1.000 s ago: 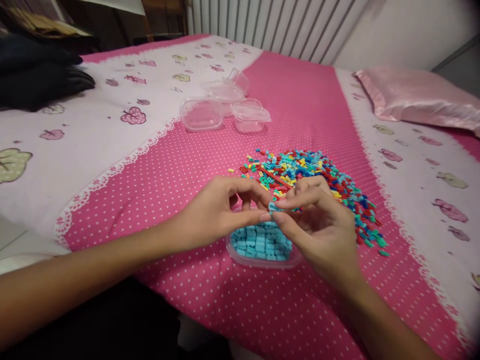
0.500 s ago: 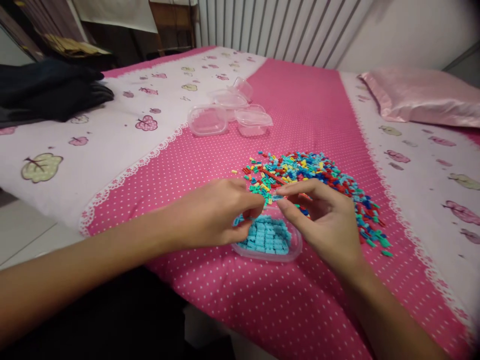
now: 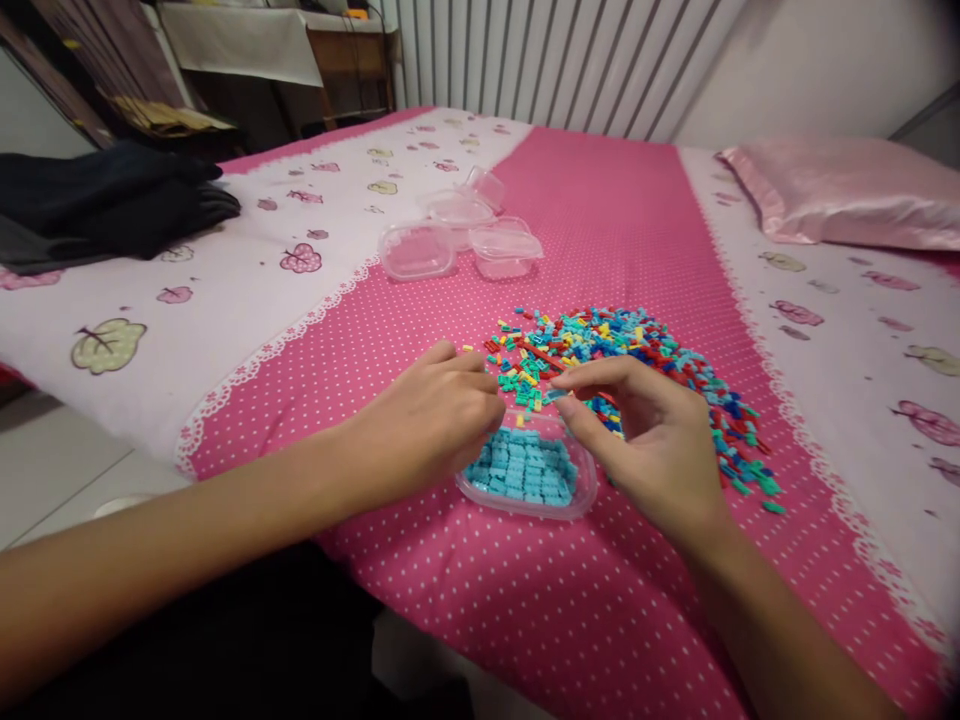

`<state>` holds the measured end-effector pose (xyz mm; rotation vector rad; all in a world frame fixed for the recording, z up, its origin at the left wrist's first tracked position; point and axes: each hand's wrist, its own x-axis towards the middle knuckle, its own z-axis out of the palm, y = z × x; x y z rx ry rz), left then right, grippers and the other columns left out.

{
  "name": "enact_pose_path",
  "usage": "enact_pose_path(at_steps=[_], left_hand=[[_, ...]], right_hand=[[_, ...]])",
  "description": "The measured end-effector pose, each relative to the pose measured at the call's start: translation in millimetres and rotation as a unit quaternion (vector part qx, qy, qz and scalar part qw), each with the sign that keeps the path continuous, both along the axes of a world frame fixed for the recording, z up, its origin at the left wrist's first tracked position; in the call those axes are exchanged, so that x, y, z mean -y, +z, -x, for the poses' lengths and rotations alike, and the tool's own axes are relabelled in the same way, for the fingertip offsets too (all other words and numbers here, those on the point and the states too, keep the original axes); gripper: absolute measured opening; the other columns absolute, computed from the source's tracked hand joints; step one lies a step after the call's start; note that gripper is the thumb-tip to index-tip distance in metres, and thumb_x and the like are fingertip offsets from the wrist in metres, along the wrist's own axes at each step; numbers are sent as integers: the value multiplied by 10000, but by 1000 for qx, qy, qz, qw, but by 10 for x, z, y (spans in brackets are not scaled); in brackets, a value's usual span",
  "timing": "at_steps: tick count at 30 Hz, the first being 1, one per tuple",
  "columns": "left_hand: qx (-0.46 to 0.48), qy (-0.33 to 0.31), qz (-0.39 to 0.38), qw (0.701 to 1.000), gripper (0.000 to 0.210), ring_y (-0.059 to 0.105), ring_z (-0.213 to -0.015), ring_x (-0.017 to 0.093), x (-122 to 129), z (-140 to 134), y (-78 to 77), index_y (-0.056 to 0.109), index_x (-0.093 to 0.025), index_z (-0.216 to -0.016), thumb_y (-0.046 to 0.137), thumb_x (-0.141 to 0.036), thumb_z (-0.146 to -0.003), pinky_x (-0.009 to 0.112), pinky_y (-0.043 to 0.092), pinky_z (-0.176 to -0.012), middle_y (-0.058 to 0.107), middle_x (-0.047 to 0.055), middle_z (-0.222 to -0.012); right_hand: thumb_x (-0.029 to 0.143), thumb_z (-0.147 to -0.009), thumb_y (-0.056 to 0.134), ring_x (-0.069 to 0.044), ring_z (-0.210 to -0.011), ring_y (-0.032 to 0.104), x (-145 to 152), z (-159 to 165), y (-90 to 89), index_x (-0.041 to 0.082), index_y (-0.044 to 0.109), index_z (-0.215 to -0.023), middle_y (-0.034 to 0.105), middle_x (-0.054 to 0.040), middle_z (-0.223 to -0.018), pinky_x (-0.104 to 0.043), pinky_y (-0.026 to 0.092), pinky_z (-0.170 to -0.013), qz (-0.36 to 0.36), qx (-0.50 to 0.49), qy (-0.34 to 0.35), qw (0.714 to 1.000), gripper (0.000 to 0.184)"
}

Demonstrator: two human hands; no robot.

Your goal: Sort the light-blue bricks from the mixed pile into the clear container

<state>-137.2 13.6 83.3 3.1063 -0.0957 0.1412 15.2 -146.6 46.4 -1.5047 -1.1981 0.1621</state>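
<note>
A clear plastic container holds light blue toy bricks laid in rows. My left hand is over its left rim with the fingers curled inward; whatever they may hold is hidden. Right of the container, my right hand pinches a small light blue toy brick between thumb and forefinger. Behind and beside that hand spreads a pile of mixed toy bricks in red, yellow, green and blue.
Several clear plastic containers stand farther back on the pink dotted bedspread. Dark folded clothes lie at the far left, and a pink pillow rests at the right. The bed's edge runs along the near side.
My left hand has drawn a little to the left, away from my right fingertips, uncovering more of the container. The right hand stays nearly still. The view has shifted slightly.
</note>
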Motion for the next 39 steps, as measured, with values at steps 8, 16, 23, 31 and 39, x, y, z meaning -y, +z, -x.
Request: enact_pose_path(at_steps=[8, 16, 23, 31, 39], left_hand=[[1, 73, 57, 996, 76, 497, -987, 238, 26, 2, -82, 768, -225, -853, 706, -210, -893, 380, 276, -809, 620, 55, -1069], [-22, 118, 42, 992, 67, 502, -995, 245, 78, -34, -73, 800, -258, -868, 742, -225, -874, 402, 264, -823, 630, 50, -1047], [-14, 122, 17, 992, 88, 496, -1003, 254, 108, -10, -41, 798, -230, -895, 720, -197, -869, 426, 273, -852, 635, 61, -1042], [16, 118, 43, 992, 166, 482, -947, 236, 80, -3, -12, 796, -239, -802, 675, -163, -886, 425, 258, -842, 638, 65, -984], [-8, 122, 47, 991, 180, 487, -944, 245, 73, 0, 33, 796, -248, -812, 661, -187, -915, 444, 252, -859, 615, 63, -968]], right_hand=[[153, -903, 685, -156, -908, 671, -9, 22, 38, 284, 709, -948, 749, 42, -949, -356, 506, -855, 14, 24, 9, 1000, 141], [165, -897, 693, -146, -869, 662, -9, 44, 29, 268, 709, -952, 744, 38, -933, -329, 504, -821, 31, 38, 13, 999, 117], [179, -897, 694, -148, -855, 660, -22, 42, 31, 271, 714, -942, 745, 41, -923, -332, 496, -816, 42, 48, 18, 998, 105], [202, -901, 691, -168, -833, 668, -14, 43, 45, 279, 719, -945, 749, 32, -904, -359, 498, -813, 57, 59, 16, 996, 92], [207, -877, 724, -188, -831, 692, -20, 8, 27, 277, 726, -956, 765, 24, -918, -381, 508, -811, 78, 85, 13, 993, 105]])
